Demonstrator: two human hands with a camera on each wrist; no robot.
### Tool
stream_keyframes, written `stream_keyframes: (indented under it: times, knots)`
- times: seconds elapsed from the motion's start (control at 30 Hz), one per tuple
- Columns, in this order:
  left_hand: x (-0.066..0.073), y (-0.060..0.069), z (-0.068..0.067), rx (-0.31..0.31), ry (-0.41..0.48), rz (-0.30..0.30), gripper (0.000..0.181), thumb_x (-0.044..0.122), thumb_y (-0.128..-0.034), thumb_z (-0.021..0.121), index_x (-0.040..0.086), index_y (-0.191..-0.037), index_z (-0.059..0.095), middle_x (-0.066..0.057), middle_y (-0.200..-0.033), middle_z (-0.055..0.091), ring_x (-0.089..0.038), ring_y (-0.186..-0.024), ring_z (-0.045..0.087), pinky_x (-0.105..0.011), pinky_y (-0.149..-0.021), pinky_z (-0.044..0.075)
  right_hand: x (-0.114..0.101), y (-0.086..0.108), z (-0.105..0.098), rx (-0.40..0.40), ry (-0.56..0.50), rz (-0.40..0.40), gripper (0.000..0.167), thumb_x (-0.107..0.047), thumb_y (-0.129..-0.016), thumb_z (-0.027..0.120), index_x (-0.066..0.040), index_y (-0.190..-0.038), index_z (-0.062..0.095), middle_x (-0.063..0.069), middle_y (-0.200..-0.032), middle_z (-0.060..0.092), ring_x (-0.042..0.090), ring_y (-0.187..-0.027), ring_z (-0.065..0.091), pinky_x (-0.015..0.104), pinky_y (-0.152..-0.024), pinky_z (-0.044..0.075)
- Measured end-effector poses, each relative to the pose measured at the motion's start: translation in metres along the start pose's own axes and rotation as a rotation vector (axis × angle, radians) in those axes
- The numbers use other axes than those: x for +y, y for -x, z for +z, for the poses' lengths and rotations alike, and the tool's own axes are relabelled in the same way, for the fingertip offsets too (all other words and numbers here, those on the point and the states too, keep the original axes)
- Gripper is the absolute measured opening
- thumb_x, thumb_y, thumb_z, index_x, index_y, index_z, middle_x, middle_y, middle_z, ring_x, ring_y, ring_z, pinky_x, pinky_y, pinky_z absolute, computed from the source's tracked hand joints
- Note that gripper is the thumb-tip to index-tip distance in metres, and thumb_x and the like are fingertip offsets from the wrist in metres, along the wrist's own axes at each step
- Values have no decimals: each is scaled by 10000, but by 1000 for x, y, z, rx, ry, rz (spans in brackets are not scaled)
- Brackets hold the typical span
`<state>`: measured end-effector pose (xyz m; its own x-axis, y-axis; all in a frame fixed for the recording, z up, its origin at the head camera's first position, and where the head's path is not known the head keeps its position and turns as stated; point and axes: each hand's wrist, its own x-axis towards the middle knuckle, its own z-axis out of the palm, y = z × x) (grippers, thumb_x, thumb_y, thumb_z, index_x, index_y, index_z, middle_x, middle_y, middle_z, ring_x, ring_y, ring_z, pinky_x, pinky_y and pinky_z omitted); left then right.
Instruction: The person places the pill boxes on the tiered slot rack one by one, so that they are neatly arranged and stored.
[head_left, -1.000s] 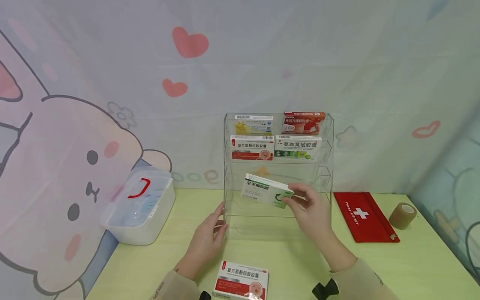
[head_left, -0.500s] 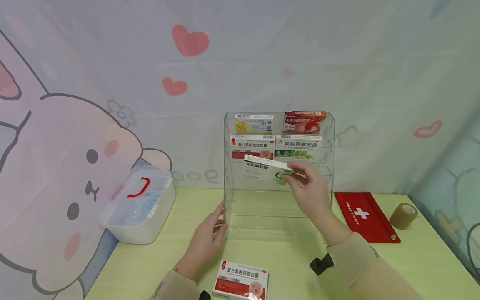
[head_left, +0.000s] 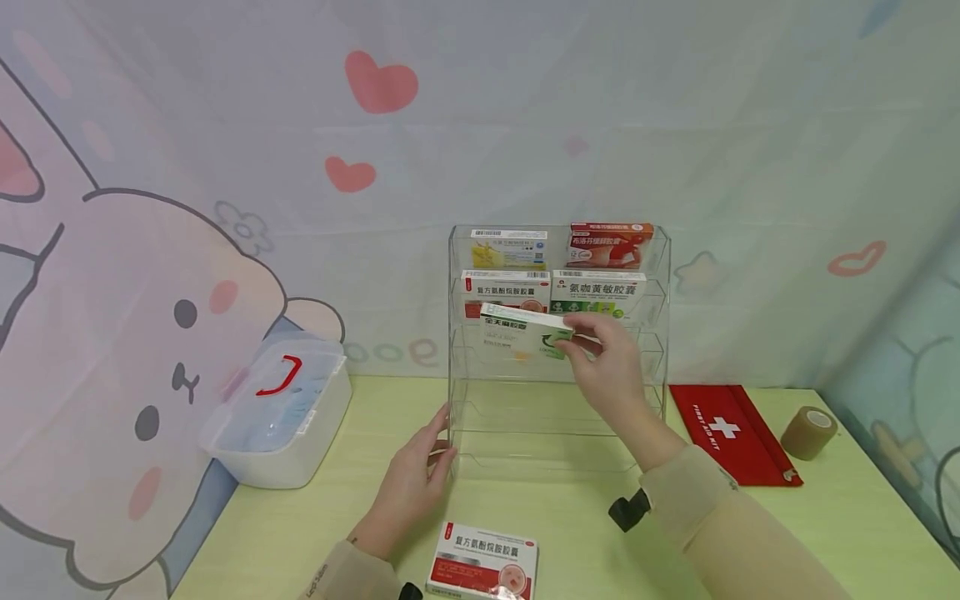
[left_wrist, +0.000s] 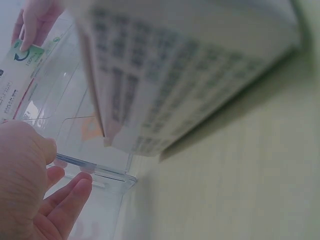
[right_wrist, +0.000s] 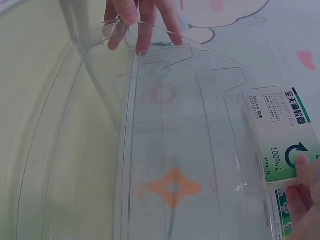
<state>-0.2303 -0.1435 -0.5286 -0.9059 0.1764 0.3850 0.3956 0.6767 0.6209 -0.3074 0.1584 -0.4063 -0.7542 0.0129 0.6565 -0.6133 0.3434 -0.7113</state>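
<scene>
My right hand (head_left: 609, 364) pinches the right end of a white and green medicine box (head_left: 517, 331). The box tilts slightly, in front of the clear rack's third tier and overlapping the red and white box (head_left: 504, 292) behind it. In the right wrist view, the green end of the held box (right_wrist: 282, 135) sits between my thumb and fingers. My left hand (head_left: 412, 477) grips the left side edge of the clear acrylic rack (head_left: 525, 433), thumb and fingers on either side of the panel (left_wrist: 95, 167). Another red and white medicine box (head_left: 482, 560) lies on the table before the rack.
The upper tiers also hold a yellow and white box (head_left: 510, 248), a red box (head_left: 610, 247) and a white and green box (head_left: 597, 288). Left stands a white lidded case (head_left: 281, 417); right lie a red first aid pouch (head_left: 731, 437) and a tan bandage roll (head_left: 809, 432).
My right hand has raised the white and green box from lower on the rack to the third tier, then shifted it slightly left. The left hand has stayed on the rack's edge.
</scene>
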Motion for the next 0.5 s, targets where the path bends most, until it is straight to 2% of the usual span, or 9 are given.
stream_keyframes:
  times: [0.1,0.3,0.5]
  knots:
    - [1,0,0,-4,4,1,749,93,-1091,679,165,-1744,321,-202,-1533,647,-292,-1230,777,-370,-1002,701,0,-1,2,-19,1,15,341,50,-925,840,25,-1246,729,175,-1286,708,340,-1210,747,153,-1022,636]
    - [1,0,0,-1,6,-4,752,86,-1090,678,172,-1746,320,-194,-1533,648,-294,-1234,775,-365,-1008,699,-1,-3,8,-61,17,24,319,31,-940,832,13,-1244,735,171,-1291,715,347,-1211,752,271,-1037,669]
    - [3,0,-1,-4,2,-7,747,85,-1088,680,158,-1742,325,-198,-1526,651,-293,-1230,777,-367,-1011,698,2,-2,16,-109,22,59,340,39,-935,830,6,-1257,726,168,-1322,714,350,-1243,745,289,-1052,668]
